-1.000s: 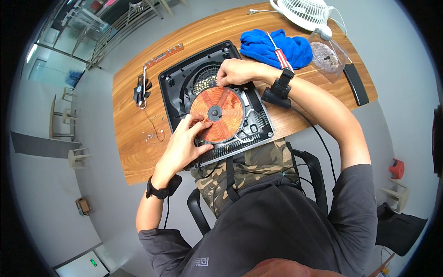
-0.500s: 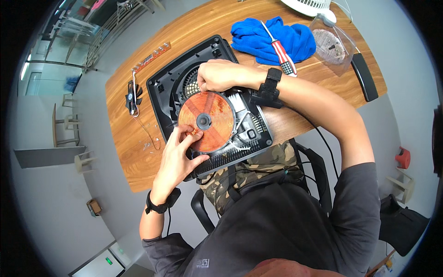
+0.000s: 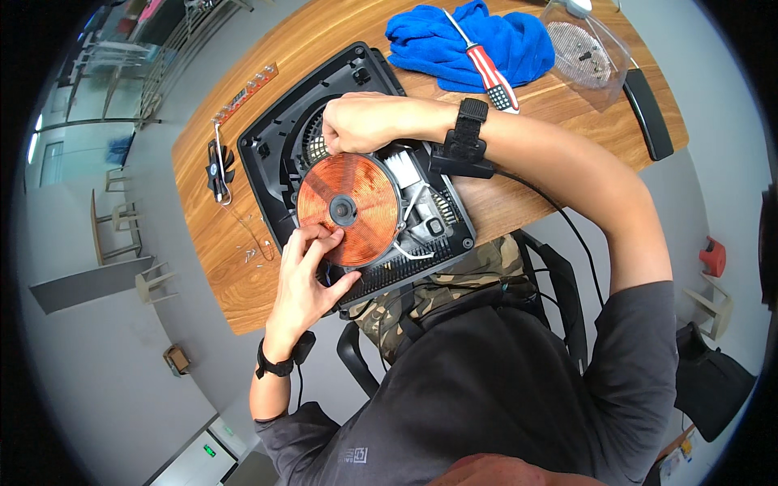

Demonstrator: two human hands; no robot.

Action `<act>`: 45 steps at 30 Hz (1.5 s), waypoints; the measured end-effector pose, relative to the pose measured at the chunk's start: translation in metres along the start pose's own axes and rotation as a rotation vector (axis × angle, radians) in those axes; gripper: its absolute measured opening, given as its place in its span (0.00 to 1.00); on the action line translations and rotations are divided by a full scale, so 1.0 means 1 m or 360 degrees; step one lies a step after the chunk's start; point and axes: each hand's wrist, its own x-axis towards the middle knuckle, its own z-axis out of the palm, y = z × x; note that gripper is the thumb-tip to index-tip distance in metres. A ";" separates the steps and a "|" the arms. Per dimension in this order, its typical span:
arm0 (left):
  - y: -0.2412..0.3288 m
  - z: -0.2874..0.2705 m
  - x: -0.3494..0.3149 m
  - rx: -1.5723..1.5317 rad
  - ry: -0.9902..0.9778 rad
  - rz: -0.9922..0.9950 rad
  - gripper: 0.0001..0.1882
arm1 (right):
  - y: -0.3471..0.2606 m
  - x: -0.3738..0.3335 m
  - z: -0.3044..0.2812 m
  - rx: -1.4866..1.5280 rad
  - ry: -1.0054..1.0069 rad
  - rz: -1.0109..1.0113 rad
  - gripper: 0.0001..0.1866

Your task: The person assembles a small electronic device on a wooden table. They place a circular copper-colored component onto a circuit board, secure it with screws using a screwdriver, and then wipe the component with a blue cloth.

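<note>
the copper coil disc (image 3: 348, 209) lies flat in the middle of the opened black cooker housing (image 3: 279, 134), which sits on the wooden table (image 3: 519, 198) just in front of the person. the left hand (image 3: 306, 275) meets the disc at its near edge, fingertips curled onto the rim in a light pinch, thumb spread out to the side over the housing's vented edge. the right hand (image 3: 365, 121) is closed over the far edge of the disc, fingers tucked down between coil and fan grille; what they grasp there i cannot tell, since the knuckles cover it. judging from both hands on opposite edges, the coil is being lifted or seated in its mounts; the next move calls for an even, level pull with care for the white wires (image 3: 409, 206) to the right of the left hand's grip. beyond the right hand lie a blue cloth (image 3: 454, 44) with a red-handled screwdriver (image 3: 486, 69) on it. the plastic bag (image 3: 587, 57) at the top is cut off by the rim, and small parts left of the housing are too tiny to identify.
</note>
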 end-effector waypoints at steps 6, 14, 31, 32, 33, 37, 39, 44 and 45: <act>0.000 -0.001 0.000 0.0035 -0.0023 -0.0002 0.35 | 0.006 0.005 0.011 0.0028 0.0133 -0.0016 0.10; -0.003 -0.001 -0.002 0.0003 -0.0027 -0.0001 0.35 | 0.004 0.006 0.005 -0.0008 -0.0007 -0.0085 0.11; 0.000 -0.004 0.000 0.0053 -0.0012 0.0099 0.33 | 0.004 -0.001 -0.005 -0.0056 -0.0047 -0.0132 0.10; 0.000 -0.004 0.000 0.0051 -0.0024 0.0102 0.32 | 0.004 -0.001 -0.006 -0.0072 -0.0049 -0.0137 0.10; 0.002 -0.004 0.000 0.0057 -0.0016 0.0097 0.32 | 0.005 -0.002 -0.006 -0.0047 -0.0045 -0.0159 0.10; 0.003 -0.006 -0.001 0.0088 0.0008 0.0123 0.32 | 0.008 -0.002 -0.005 -0.0005 -0.0035 -0.0172 0.10; 0.001 -0.004 -0.003 0.0114 0.0048 0.0187 0.32 | 0.006 -0.004 -0.003 0.0008 0.0006 -0.0187 0.10; 0.001 -0.006 -0.007 0.0085 0.0018 0.0185 0.35 | 0.006 -0.002 0.001 -0.0062 0.0023 -0.0153 0.11; 0.001 -0.006 -0.010 0.0072 0.0007 0.0159 0.36 | 0.005 -0.001 0.002 -0.0115 0.0006 -0.0161 0.11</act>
